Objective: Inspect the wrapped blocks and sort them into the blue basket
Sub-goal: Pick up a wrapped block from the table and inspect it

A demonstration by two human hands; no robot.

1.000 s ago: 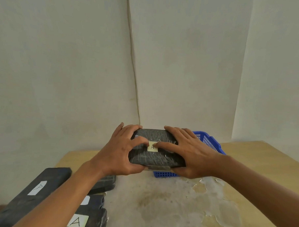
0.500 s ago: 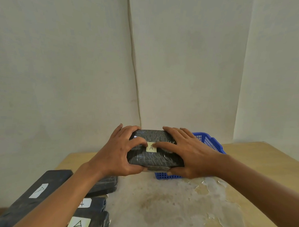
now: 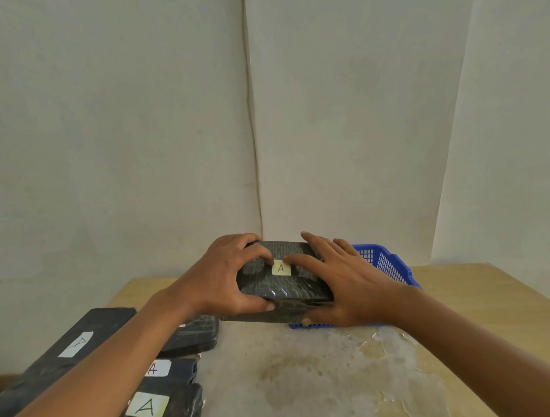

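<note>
Between both hands (image 3: 226, 275), wrapped block (image 3: 283, 282).

One head-worn view looks forward and down, close over the table (image 3: 322, 383).

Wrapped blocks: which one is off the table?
The wrapped block gripped by left hand and right hand; the others lie at the table's left.

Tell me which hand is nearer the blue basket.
Right. The right hand grips the right end of the held wrapped block, directly in front of the blue basket. The left hand grips the block's left end, on the side away from the basket.
</note>
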